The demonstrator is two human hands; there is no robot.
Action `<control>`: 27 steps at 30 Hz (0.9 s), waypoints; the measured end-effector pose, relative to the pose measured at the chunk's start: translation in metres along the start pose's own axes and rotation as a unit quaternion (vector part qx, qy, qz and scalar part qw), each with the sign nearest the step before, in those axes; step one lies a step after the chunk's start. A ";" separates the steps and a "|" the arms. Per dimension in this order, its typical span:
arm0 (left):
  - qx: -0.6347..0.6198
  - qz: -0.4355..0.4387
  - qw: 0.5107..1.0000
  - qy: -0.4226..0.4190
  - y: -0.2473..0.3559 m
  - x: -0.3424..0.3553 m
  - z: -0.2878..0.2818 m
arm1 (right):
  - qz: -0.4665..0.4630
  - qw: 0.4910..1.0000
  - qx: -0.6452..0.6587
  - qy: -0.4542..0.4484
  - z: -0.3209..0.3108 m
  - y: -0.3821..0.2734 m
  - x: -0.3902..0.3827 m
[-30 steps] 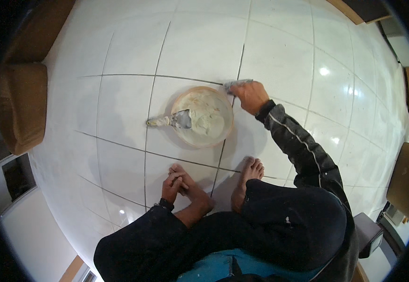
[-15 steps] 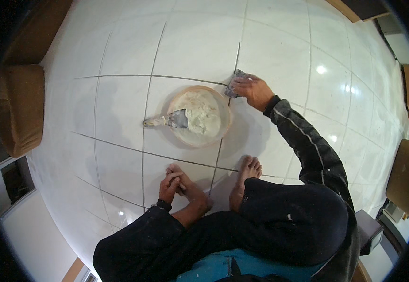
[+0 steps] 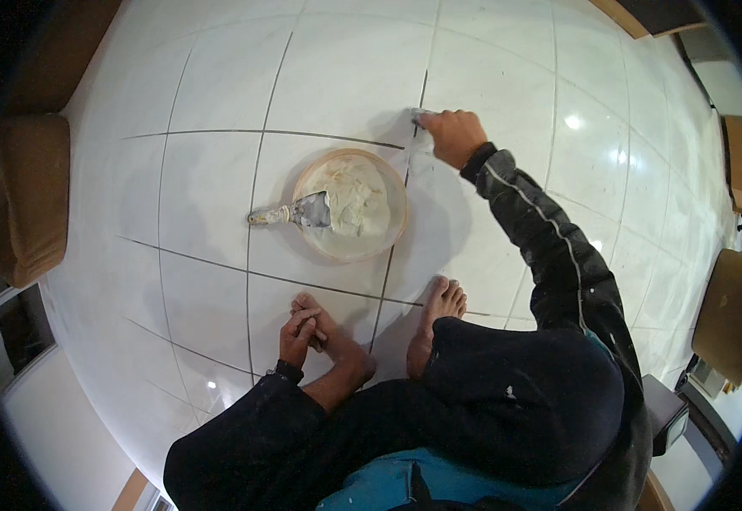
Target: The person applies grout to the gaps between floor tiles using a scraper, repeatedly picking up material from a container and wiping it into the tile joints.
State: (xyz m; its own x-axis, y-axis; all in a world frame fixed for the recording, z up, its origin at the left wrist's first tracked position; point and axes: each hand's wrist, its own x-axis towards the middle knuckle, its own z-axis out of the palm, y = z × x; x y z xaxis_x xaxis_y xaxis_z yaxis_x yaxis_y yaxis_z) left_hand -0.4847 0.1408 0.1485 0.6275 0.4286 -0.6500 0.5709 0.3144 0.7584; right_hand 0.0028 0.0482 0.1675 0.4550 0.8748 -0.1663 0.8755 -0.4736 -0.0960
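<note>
White glossy tiled floor (image 3: 218,196) with thin dark joints, curved by the lens, lamp glare on the right tiles. Seen from above, squatting, bare feet flat on the tiles, dark trousers and a dark paint-flecked jacket filling the lower edge.

Right hand (image 3: 452,136) stretched forward and away, sleeve with a pale stripe along the arm. Fingers closed around a small grey-white tool or pad (image 3: 422,115), pressed down on a dark floor joint (image 3: 423,85) just beyond the bowl. Exact kind of that tool too small and too covered to tell.

Left hand (image 3: 299,332) low and near the body, resting on the left foot (image 3: 328,328), fingers curled loosely against the toes, holding nothing visible. Dark band at the wrist.

Round shallow bowl (image 3: 388,175) on the floor between the feet and the right hand, pale rim, partly filled with thick off-white paste (image 3: 356,200). Putty knife (image 3: 290,213) lying across the bowl's left rim, blade smeared and sunk in the paste, handle sticking out to the left over the tile. Right foot (image 3: 435,319) beside a joint line, toes pointing toward the bowl.

Tan upholstered seat (image 3: 26,196) at the far left edge, brown wooden furniture pieces (image 3: 724,311) along the right rim, well apart from the work.
</note>
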 end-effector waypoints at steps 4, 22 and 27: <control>0.016 0.005 1.000 0.004 0.002 0.000 0.001 | -0.077 0.995 0.052 0.036 0.026 -0.031 -0.023; 0.005 0.001 1.000 -0.004 -0.016 0.002 -0.008 | -0.246 0.966 0.073 0.043 0.011 0.021 -0.028; -0.007 0.015 1.000 -0.016 -0.003 0.001 -0.001 | -0.264 0.962 0.049 0.049 0.040 0.042 -0.041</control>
State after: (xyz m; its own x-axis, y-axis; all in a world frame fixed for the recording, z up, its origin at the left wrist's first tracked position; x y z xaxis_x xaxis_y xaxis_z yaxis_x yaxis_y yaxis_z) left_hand -0.4866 0.1409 0.1457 0.6609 0.4113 -0.6277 0.5442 0.3133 0.7783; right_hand 0.0145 -0.0122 0.1315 -0.0308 0.9992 0.0246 0.9715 0.0357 -0.2343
